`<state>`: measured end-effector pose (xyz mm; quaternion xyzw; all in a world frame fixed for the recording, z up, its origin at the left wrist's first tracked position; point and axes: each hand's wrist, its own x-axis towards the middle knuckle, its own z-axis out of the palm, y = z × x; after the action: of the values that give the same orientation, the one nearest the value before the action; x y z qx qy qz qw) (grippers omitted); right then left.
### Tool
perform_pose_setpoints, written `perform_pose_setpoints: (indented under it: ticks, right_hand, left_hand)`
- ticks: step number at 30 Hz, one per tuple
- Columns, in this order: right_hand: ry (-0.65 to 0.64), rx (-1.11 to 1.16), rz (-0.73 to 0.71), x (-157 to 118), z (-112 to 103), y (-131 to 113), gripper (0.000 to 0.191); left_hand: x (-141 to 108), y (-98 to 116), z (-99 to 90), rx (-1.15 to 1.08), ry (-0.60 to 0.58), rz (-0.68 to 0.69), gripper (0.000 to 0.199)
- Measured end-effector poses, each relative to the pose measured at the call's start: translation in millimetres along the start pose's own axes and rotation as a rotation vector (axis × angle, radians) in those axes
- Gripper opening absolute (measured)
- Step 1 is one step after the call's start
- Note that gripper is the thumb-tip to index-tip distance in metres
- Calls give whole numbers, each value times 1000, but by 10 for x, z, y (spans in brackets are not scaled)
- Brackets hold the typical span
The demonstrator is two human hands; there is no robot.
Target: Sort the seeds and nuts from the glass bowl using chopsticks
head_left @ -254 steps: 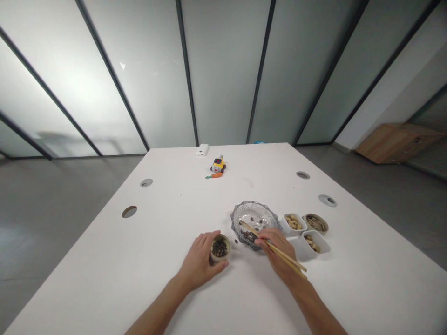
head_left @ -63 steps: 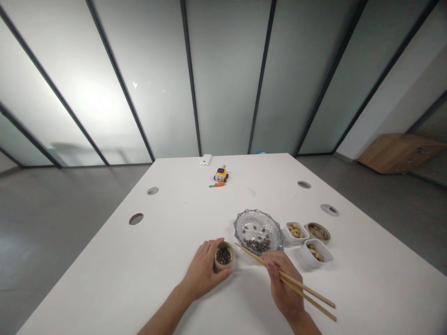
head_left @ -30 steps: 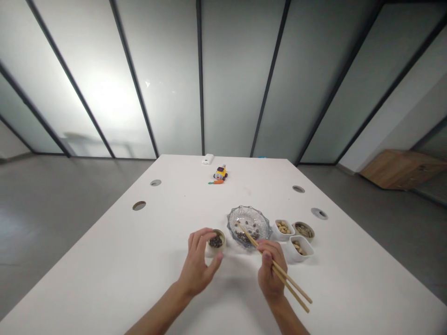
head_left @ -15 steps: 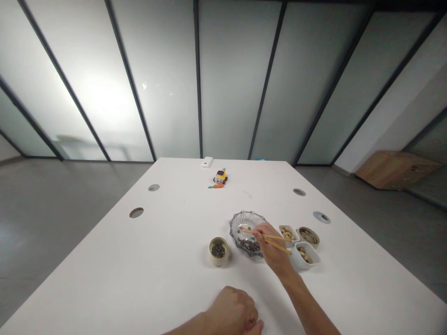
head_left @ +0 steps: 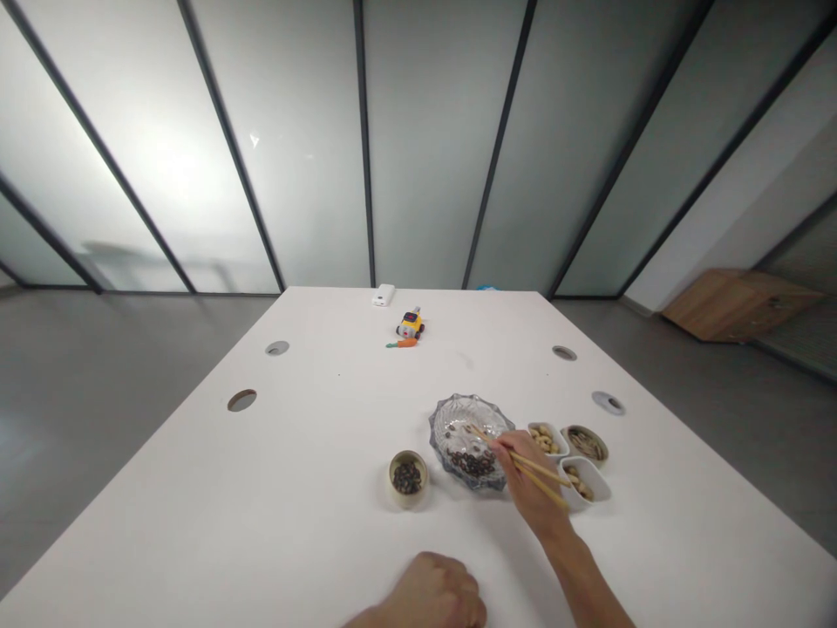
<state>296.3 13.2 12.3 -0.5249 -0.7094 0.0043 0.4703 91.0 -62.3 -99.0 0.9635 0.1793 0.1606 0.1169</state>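
Note:
My right hand (head_left: 533, 480) is closed around a pair of wooden chopsticks (head_left: 540, 472), whose tips reach over the inside of a clear, scalloped glass bowl (head_left: 445, 454). Dark beans or seeds (head_left: 474, 462) lie heaped toward the near side of that bowl, with a few scattered higher up. Curled into a fist, my left hand (head_left: 437, 593) rests on the table at the bottom of the view; I see nothing in it. Between the hands and to the left stands a small round cup (head_left: 408, 497) with similar dark pieces inside.
Right of the glass bowl are two white dishes of pale nuts, one farther (head_left: 557, 442) and one nearer (head_left: 598, 485), plus a round dish (head_left: 602, 451) of striped seeds. Farther off lie a toy car (head_left: 411, 324), a toy carrot (head_left: 402, 344) and a white box (head_left: 384, 295).
My right hand and the chopsticks have shifted right and slightly down, so their tips sit nearer the bowl's middle. My left fist appears a little lower; the whole view has shifted slightly.

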Motion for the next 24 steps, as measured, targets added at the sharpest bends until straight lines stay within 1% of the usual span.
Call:
perform_pose_setpoints:
  ticks: [3, 9, 13, 18, 24]
  right_hand:
    - [-36, -8, -29, -3, -7, -9, 26]
    - [4, -52, -130, 18, -66, -63, 19]
    - [-12, -75, -121, 22, -74, -81, 21]
    - [-7, -91, -95, 12, -62, -47, 23]
    - [3, -85, -102, 9, -57, -20, 24]
  left_hand:
    - [0, 22, -21, 38, 7, 12, 48]
    - [13, 52, -107, 48, -7, -1, 46]
    - [21, 64, -157, 32, -26, -9, 45]
    - [14, 64, -160, -13, -37, -28, 45]
    - [5, 73, -187, -36, -17, -26, 45]
